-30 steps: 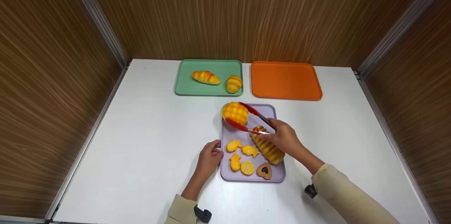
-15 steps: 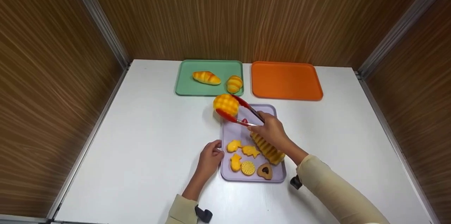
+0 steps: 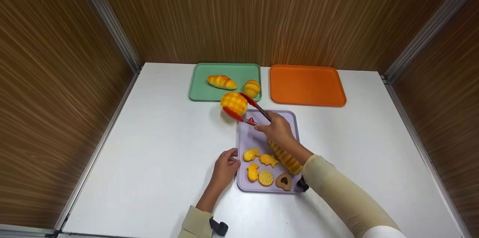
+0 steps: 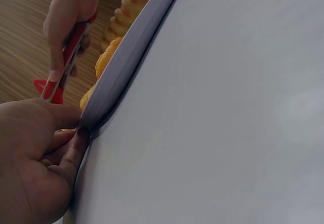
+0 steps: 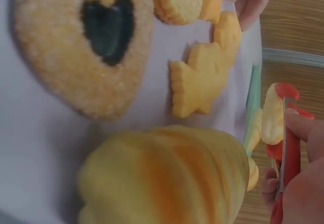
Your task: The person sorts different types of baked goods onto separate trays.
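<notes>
My right hand [image 3: 278,131] grips red-tipped tongs [image 3: 232,113], whose tips clasp a round yellow bun [image 3: 234,100] with a criss-cross top. In the head view the bun overlaps the front edge of the green tray [image 3: 198,90], in front of the croissant [image 3: 221,82] and the striped roll [image 3: 252,87]. In the right wrist view the bun [image 5: 274,113] shows between the tong tips. At the left side of the purple tray [image 3: 249,135], my left hand [image 3: 224,168] pinches its rim [image 4: 119,72] between thumb and fingers, as the left wrist view shows.
On the purple tray lie several fish-shaped cookies [image 3: 268,159], a round cookie [image 3: 266,178], a heart-centred cookie [image 3: 283,182] and a long ridged bread [image 3: 286,158], partly under the right forearm. An orange tray [image 3: 307,84] stands at the back right. A wood-grain wall [image 3: 239,13] rises behind.
My right hand has carried the bun in the tongs left and away, from the purple tray's far left corner to the green tray's front edge. The left hand has stayed at the purple tray.
</notes>
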Tool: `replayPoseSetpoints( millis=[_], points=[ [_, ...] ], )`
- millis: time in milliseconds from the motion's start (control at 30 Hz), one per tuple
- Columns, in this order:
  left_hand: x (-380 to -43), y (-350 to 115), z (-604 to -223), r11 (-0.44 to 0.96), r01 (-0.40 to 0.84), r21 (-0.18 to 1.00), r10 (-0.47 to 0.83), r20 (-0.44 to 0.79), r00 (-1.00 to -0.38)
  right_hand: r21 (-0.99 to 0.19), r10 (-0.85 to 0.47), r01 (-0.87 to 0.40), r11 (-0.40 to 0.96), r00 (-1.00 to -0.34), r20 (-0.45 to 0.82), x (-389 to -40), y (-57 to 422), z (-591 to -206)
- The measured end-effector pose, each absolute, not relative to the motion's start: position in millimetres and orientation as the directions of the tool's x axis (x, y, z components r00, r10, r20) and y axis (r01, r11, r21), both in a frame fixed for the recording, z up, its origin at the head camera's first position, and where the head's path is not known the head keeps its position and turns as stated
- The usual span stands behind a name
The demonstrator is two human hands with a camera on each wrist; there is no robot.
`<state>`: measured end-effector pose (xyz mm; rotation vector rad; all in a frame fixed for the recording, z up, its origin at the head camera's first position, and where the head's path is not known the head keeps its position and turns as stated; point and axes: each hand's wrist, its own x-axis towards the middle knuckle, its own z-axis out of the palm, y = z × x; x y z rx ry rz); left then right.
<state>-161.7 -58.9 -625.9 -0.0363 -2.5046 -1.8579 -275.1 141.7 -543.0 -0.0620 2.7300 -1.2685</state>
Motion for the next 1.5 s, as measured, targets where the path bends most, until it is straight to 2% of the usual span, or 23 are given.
replayPoseSetpoints(
  millis=[233,867,1400,1500],
  points=[
    [-161.2,-60.9,-624.0,0.293,0.045,0.955,0.004,0.046,-0.999,-0.767,-0.042,0.098,0.634,-0.986,-0.161,-286.8,125.8,-543.9],
    [-162.6,-65.1,-626.7,0.292,0.064,0.954,0.007,0.065,-0.998,-0.760,-0.049,-0.020,0.649,-0.999,-0.016,-307.9,100.6,-559.0],
    [-158.7,-69.4,-626.0,0.262,0.043,0.964,-0.026,0.051,-0.998,-0.772,-0.032,-0.050,0.634,-0.999,0.039,-322.2,70.2,-570.8],
    [-157.2,-68.7,-627.3,0.269,0.078,0.960,-0.031,0.090,-0.995,-0.766,-0.022,-0.047,0.641,-0.999,0.042,-323.1,67.6,-571.9]
  ],
)
